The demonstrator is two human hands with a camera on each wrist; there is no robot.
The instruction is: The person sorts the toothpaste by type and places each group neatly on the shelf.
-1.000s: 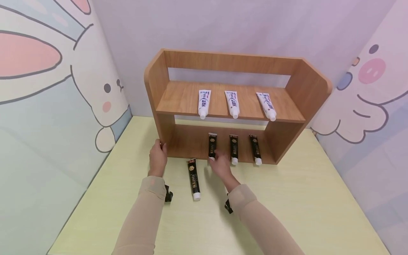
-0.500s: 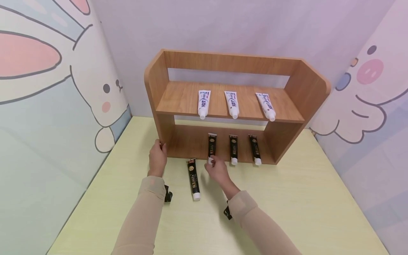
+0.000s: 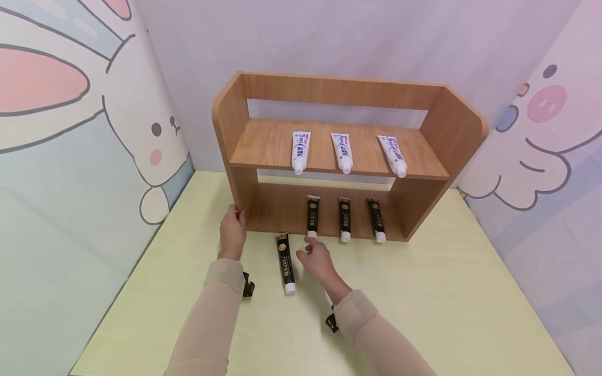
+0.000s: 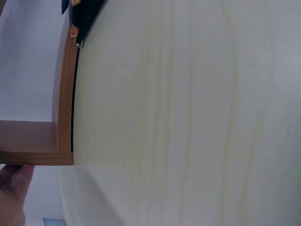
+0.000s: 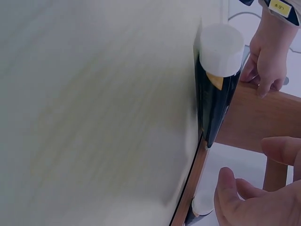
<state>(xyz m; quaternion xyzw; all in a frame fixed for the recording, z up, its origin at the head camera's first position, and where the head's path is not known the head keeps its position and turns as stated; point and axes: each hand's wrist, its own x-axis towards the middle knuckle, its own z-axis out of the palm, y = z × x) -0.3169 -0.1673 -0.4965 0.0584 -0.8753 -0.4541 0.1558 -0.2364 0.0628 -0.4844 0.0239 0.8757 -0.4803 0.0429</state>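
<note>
My left hand (image 3: 232,233) grips the front edge of the wooden shelf's left side panel (image 4: 35,158); its fingers also show there in the right wrist view. Just in front of the lower board, my right hand (image 3: 317,259) holds nothing, thumb and fingers apart. Its fingertips are close to the white cap of the leftmost black toothpaste tube (image 3: 312,215) on that board. To its left, another black toothpaste tube (image 3: 286,265) lies on the table, cap toward me; it looms large in the right wrist view (image 5: 216,94).
Two more black tubes, a middle one (image 3: 345,216) and a right one (image 3: 376,216), lie on the lower board. Three white toothpaste tubes (image 3: 342,151) lie on the upper board (image 3: 268,146). Pale green table (image 3: 451,292) extends in front, with printed cartoon walls at both sides.
My right hand has let go of the leftmost black tube on the lower board and drawn back slightly toward me and left. My left hand stays on the shelf's side panel.
</note>
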